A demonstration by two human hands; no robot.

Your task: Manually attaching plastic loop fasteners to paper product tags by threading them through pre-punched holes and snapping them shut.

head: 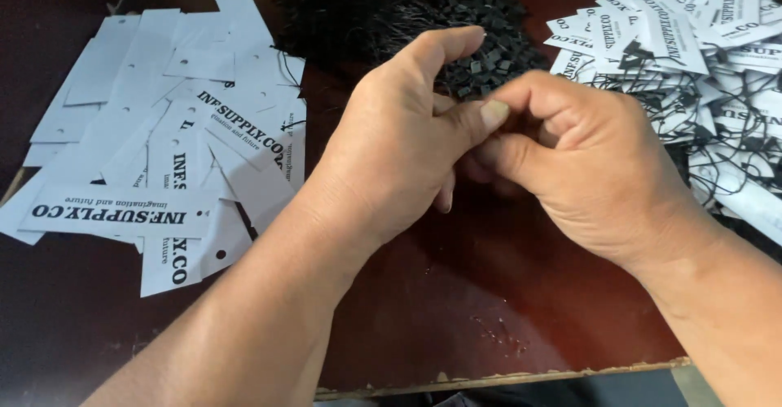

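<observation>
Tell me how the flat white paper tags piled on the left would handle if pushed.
The flat white paper tags look thin and light, so they would probably slide and fan out. Overlapping loosely on the dark wooden table, several would likely shift together.

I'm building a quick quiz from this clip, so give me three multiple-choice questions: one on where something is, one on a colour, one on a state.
1. Where is the heap of black strings?
A. behind the hands
B. at the near table edge
C. on the floor

2. What colour are the paper tags?
A. yellow
B. white
C. red

3. How are the left hand and right hand?
A. flat on the table
B. far apart
C. fingers pinched together, meeting

Answers: A, it lies beyond both hands; B, the tags are white with black print; C, both hands' fingertips meet above the dark table.
</observation>
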